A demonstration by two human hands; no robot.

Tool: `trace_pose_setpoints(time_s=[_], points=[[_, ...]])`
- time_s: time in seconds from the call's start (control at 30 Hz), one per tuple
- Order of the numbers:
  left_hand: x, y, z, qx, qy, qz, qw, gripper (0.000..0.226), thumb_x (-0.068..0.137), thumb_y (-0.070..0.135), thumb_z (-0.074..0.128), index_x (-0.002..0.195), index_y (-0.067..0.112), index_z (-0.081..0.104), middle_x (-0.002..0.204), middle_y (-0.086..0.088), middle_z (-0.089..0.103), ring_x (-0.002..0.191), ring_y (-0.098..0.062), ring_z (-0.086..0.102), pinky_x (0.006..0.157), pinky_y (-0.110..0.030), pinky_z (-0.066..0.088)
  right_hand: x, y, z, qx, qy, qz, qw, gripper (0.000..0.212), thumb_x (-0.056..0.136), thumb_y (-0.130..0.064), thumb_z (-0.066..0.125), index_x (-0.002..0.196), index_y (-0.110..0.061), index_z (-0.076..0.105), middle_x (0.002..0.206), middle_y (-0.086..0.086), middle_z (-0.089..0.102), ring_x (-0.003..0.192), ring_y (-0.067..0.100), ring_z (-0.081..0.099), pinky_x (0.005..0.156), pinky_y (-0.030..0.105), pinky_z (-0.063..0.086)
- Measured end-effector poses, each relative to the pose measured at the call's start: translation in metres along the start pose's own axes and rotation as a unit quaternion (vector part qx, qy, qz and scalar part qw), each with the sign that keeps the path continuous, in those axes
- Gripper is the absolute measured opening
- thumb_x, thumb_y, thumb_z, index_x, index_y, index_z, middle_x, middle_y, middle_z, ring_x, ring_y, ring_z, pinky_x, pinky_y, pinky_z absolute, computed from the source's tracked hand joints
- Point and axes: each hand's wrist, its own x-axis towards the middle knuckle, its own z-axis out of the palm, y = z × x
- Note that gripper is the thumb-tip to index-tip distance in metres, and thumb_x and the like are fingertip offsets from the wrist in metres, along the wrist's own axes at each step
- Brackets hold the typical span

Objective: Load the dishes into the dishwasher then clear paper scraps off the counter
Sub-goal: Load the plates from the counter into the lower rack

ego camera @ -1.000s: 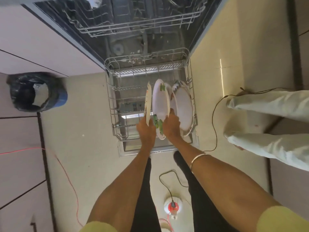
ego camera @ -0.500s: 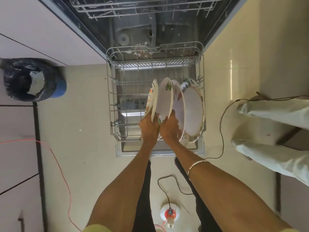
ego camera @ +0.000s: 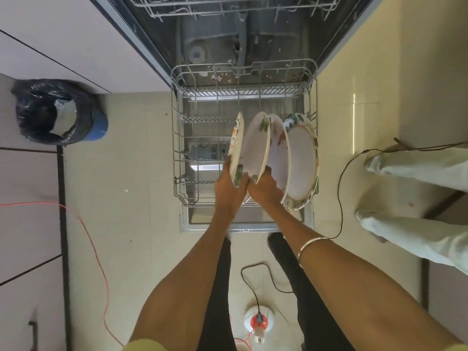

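Observation:
The dishwasher's lower wire rack [ego camera: 177, 138] is pulled out over the open door. Several white plates with floral rims stand on edge in its right half. My left hand [ego camera: 229, 187] grips the near rim of the leftmost plate [ego camera: 236, 140]. Beside it, my right hand [ego camera: 266, 188] holds the near edge of the second plate [ego camera: 255, 148]. Two more plates stand to the right, the third [ego camera: 278, 153] and the largest plate [ego camera: 301, 158] at the rack's right side. The upper rack [ego camera: 228, 6] shows at the top.
A bin lined with a black bag [ego camera: 58, 112] stands on the floor at the left. A person's legs in pale trousers [ego camera: 415, 198] stand at the right. A black cable [ego camera: 342, 188], a red cable [ego camera: 93, 239] and a white socket reel [ego camera: 258, 323] lie on the floor.
The view has closed in on the rack. Both hands have shifted slightly with the two left plates, which now stand more upright and closer together.

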Motion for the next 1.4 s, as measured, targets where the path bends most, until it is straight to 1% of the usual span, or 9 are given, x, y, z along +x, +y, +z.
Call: trace_pose_setpoints(time_s=[0.07,0.17,0.33,0.53,0.73,0.9,1.07,1.23,1.4], points=[[-0.018,-0.008,-0.015,0.003,-0.004,0.006,1.000,0.074,0.091,0.032,0.070,0.152,0.014,0.032,0.132,0.000,0.059,0.107,-0.007,0.057,0.082,-0.006,0.046,-0.001,0.011,0.002,-0.083,-0.056,0.017,0.995,0.069,0.093,-0.056,0.055,0.142,-0.011,0.036,0.129,0.008,0.059,0.123,0.030,0.055,0.107,0.030,0.038],[-0.047,-0.022,-0.029,0.020,-0.020,-0.002,1.000,0.078,0.087,0.028,0.074,0.151,0.012,0.032,0.139,-0.001,0.055,0.115,-0.016,0.060,0.089,-0.009,0.044,-0.004,0.029,0.010,-0.145,-0.098,0.027,0.984,0.075,0.092,-0.059,0.054,0.145,-0.009,0.036,0.144,0.011,0.050,0.139,0.031,0.039,0.118,0.039,0.017],[-0.078,-0.042,-0.035,0.077,-0.060,-0.117,0.988,0.072,0.091,0.016,0.069,0.151,0.008,0.031,0.144,-0.012,0.052,0.131,-0.029,0.051,0.101,-0.028,0.041,-0.027,0.040,0.006,-0.119,-0.129,0.024,0.984,0.049,0.098,-0.017,0.056,0.140,0.003,0.041,0.139,0.019,0.050,0.132,0.033,0.045,0.110,0.033,0.033],[-0.102,-0.077,-0.027,0.077,-0.097,-0.204,0.971,0.050,0.090,-0.001,0.056,0.140,0.002,0.047,0.134,-0.018,0.059,0.113,-0.030,0.062,0.087,-0.021,0.045,-0.040,0.064,0.017,-0.124,-0.116,0.039,0.985,0.041,0.094,-0.004,0.052,0.134,0.000,0.045,0.129,0.020,0.057,0.121,0.036,0.055,0.098,0.038,0.048],[-0.101,-0.107,-0.021,0.061,-0.058,-0.144,0.986,0.058,0.086,-0.006,0.054,0.142,0.006,0.045,0.138,-0.013,0.054,0.126,-0.030,0.052,0.099,-0.031,0.043,-0.040,0.079,0.049,0.035,0.027,-0.015,0.999,0.060,0.092,0.000,0.052,0.148,-0.011,0.033,0.145,0.015,0.043,0.132,0.033,0.046,0.109,0.043,0.043],[-0.077,-0.123,-0.015,0.038,-0.023,-0.053,0.998,0.070,0.085,-0.001,0.062,0.149,0.011,0.036,0.149,-0.008,0.042,0.135,-0.024,0.041,0.103,-0.022,0.029,-0.009,0.038,0.048,0.083,0.170,-0.044,0.981,0.066,0.096,-0.031,0.059,0.150,-0.008,0.030,0.143,0.012,0.048,0.131,0.028,0.048,0.106,0.029,0.029],[-0.049,-0.147,0.002,0.058,-0.008,-0.011,0.998,0.081,0.083,0.008,0.071,0.152,0.013,0.030,0.153,-0.007,0.038,0.138,-0.024,0.039,0.109,-0.029,0.034,0.032,0.039,0.067,0.149,0.183,-0.071,0.969,0.051,0.091,-0.035,0.060,0.136,-0.018,0.045,0.124,0.006,0.061,0.112,0.028,0.062,0.096,0.041,0.052],[-0.038,-0.163,0.040,0.074,-0.019,-0.009,0.997,0.081,0.083,0.017,0.073,0.151,0.008,0.031,0.150,-0.010,0.041,0.134,-0.029,0.044,0.110,-0.042,0.042,0.029,0.070,0.091,0.063,0.243,-0.088,0.964,0.059,0.097,-0.052,0.050,0.143,-0.015,0.045,0.134,0.006,0.061,0.122,0.027,0.058,0.103,0.042,0.045],[-0.051,-0.184,0.062,0.151,0.056,0.071,0.984,0.039,0.099,0.033,0.054,0.128,0.007,0.055,0.122,-0.012,0.062,0.116,-0.030,0.056,0.101,-0.043,0.047,0.017,0.122,0.124,0.015,0.218,-0.179,0.959,0.042,0.103,-0.037,0.040,0.135,-0.012,0.053,0.127,0.012,0.060,0.121,0.030,0.055,0.099,0.047,0.051]])
